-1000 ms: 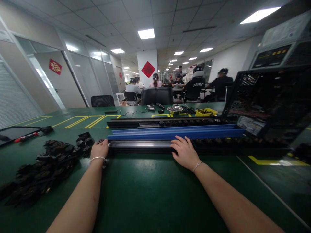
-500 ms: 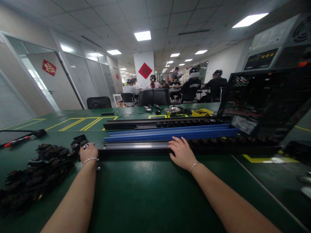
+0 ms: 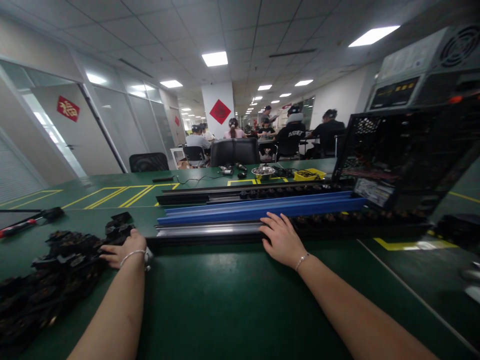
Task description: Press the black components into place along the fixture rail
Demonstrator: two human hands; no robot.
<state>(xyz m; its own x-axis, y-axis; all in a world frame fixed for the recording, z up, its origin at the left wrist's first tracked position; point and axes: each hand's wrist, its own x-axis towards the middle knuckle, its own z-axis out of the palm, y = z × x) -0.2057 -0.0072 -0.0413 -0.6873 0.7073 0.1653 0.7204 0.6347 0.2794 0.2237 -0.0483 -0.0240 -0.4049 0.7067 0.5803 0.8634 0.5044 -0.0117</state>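
My left hand [image 3: 125, 248] is at the right side of a pile of small black parts [image 3: 69, 270], fingers spread toward them; whether it touches any is unclear. My right hand [image 3: 281, 239] lies with loosely spread fingers on the near black rail [image 3: 210, 230], which has a shiny metal channel. Along the right part of that rail sits a row of small dark parts [image 3: 360, 218]. Just behind it lie long blue rails [image 3: 240, 210]. Farther back is another black rail [image 3: 183, 198], with more small parts along its right portion.
An opened computer case [image 3: 408, 165] stands on the right of the green table [image 3: 232, 300]. At the back are a metal bowl [image 3: 263, 173], a yellow tray [image 3: 309, 174] and cables. A red-handled tool [image 3: 22, 227] lies far left. Several people sit beyond the table.
My left hand has left the rail's left end, moving left and a little nearer me, and its fingers have spread toward the pile. My right hand has stayed on the rail.
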